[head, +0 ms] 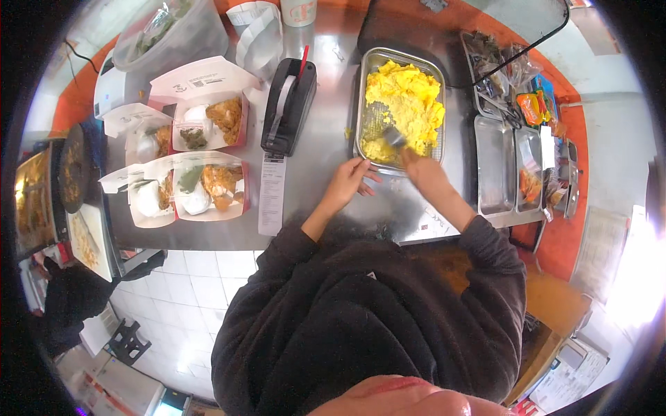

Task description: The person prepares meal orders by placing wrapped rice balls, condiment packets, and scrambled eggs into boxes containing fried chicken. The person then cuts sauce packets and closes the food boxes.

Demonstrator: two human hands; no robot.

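A steel tray [358, 112] with a wire rack in it holds a heap of yellow scrambled egg [408, 96], thickest at the far and right sides. My right hand [425, 174] grips a spoon [394, 137], whose head is down in the egg over the thinner near part. The spoon's handle is mostly hidden by my fingers. My left hand [346, 186] is at the tray's near left corner, its thumb against the rim and its other fingers spread just in front.
Left stand open cardboard meal boxes [237, 207] with rice and fried chicken, a tape dispenser [289, 106] and a printed paper slip [271, 203]. A black mesh cover [411, 31] lies behind the tray. Steel pans [494, 166] and scissors [507, 112] are right. Another person's dark sleeve [73, 296] shows far left.
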